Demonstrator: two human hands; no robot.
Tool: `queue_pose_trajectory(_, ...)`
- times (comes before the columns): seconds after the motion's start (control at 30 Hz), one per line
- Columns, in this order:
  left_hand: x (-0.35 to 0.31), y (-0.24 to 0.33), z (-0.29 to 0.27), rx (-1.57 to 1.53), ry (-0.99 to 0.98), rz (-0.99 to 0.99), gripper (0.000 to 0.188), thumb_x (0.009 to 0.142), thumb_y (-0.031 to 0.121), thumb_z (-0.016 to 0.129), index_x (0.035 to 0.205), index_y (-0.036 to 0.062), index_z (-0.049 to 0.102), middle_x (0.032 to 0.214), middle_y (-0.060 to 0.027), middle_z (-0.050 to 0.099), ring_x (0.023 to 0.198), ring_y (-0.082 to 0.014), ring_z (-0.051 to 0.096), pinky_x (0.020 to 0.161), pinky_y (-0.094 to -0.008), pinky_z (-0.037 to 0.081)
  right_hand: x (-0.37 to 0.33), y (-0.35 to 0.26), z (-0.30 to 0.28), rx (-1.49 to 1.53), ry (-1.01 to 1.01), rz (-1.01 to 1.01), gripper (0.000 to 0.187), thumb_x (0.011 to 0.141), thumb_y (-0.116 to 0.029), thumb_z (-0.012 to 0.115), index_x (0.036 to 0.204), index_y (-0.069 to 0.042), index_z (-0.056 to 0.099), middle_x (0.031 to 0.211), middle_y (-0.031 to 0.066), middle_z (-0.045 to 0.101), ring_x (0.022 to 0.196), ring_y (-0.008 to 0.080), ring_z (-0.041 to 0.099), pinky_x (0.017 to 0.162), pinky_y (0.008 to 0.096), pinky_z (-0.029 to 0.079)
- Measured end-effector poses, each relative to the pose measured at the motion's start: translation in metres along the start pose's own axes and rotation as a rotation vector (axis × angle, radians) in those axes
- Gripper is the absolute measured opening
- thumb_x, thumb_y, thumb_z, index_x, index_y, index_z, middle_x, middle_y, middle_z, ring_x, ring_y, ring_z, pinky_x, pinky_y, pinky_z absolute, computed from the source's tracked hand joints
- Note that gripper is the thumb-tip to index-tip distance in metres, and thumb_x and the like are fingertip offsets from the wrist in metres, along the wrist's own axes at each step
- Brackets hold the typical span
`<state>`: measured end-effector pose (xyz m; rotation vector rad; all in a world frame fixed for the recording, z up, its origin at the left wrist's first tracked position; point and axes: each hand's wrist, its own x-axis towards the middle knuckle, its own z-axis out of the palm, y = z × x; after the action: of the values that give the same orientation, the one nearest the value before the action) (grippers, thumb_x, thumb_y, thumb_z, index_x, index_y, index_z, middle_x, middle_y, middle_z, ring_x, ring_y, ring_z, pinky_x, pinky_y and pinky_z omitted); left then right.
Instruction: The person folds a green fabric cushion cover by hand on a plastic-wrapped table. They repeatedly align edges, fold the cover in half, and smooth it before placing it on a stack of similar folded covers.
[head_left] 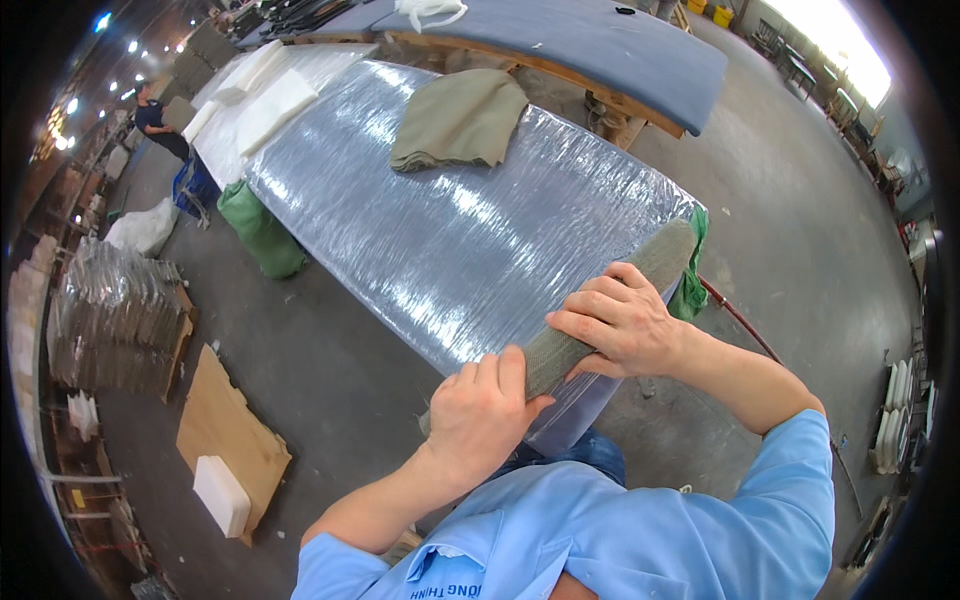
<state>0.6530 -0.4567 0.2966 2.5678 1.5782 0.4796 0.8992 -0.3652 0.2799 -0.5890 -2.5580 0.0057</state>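
A long, narrow grey-green fabric piece (556, 358), padded or rolled in look, lies across the near end of the plastic-wrapped table (480, 250). My left hand (478, 408) grips its near left end, fingers curled over the top and thumb along the side. Farther right, my right hand (622, 325) is closed over its middle, fingers bent across the fabric. What is inside the fabric cannot be seen. Beyond both hands, a stack of flat olive-green fabric pieces (460, 120) rests on the film. A green cloth or bag (692, 285) hangs at the table's right corner.
White foam slabs (277, 110) lie at the table's far left, with a green sack (260, 230) on the floor below. Behind stands a blue padded table (580, 50). A brown cardboard sheet (228, 425) bears a white block (221, 496). One person (158, 122) stands far left.
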Motion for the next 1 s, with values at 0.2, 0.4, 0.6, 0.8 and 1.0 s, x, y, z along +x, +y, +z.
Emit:
queue_pose_trajectory(0.2, -0.007, -0.005, 0.015, -0.012, 0.14, 0.038, 0.033, 0.087, 0.032, 0.08, 0.093, 0.0049, 0.063, 0.07, -0.0065, 0.06, 0.058, -0.0234, 0.061, 0.052, -0.035, 0.047, 0.0, 0.0, 0.009, 0.016, 0.133, -0.04, 0.052, 0.08, -0.055, 0.077, 0.111, -0.014, 0.072, 0.093, -0.0033, 0.066, 0.08, 0.0152, 0.06, 0.078, 0.034, 0.042)
queue_pose_trajectory(0.4, -0.008, -0.005, 0.018, -0.064, 0.199, 0.003, 0.015, 0.098, 0.02, 0.066, 0.092, 0.0062, 0.065, 0.067, -0.0066, 0.058, 0.058, -0.0251, 0.06, 0.053, -0.0383, 0.045, 0.001, -0.002, 0.01, 0.045, 0.132, -0.026, 0.047, 0.078, -0.054, 0.079, 0.104, -0.015, 0.073, 0.089, -0.0051, 0.065, 0.077, 0.0141, 0.058, 0.075, 0.033, 0.042)
queue_pose_trajectory(0.6, -0.014, 0.001, 0.019, -0.17, 0.214, -0.08, 0.015, 0.099, 0.015, 0.063, 0.087, 0.0057, 0.067, 0.07, -0.0072, 0.062, 0.059, -0.0268, 0.06, 0.056, -0.0394, 0.047, 0.007, -0.008, -0.005, 0.123, -0.054, -0.001, 0.041, 0.077, -0.048, 0.082, 0.1, -0.015, 0.073, 0.083, -0.0044, 0.059, 0.078, 0.0151, 0.058, 0.075, 0.0332, 0.043)
queue_pose_trajectory(0.8, -0.035, -0.009, 0.031, -0.422, 0.342, -0.163, 0.023, 0.098, 0.026, 0.068, 0.104, 0.003, 0.069, 0.085, -0.011, 0.069, 0.073, -0.0285, 0.066, 0.068, -0.0393, 0.052, 0.019, -0.006, -0.021, 0.211, -0.193, 0.031, 0.038, 0.079, -0.044, 0.081, 0.099, -0.012, 0.073, 0.083, -0.0007, 0.056, 0.08, 0.0189, 0.059, 0.074, 0.0355, 0.045)
queue_pose_trajectory(1.0, -0.052, -0.015, 0.038, -0.576, 0.39, -0.274, 0.05, 0.082, 0.026, 0.089, 0.118, 0.0016, 0.064, 0.104, -0.0127, 0.071, 0.094, -0.0259, 0.069, 0.083, -0.0368, 0.054, 0.027, -0.007, -0.019, 0.168, -0.175, 0.084, 0.037, 0.082, -0.042, 0.081, 0.1, -0.01, 0.073, 0.084, 0.0037, 0.057, 0.08, 0.0232, 0.06, 0.074, 0.0379, 0.047)
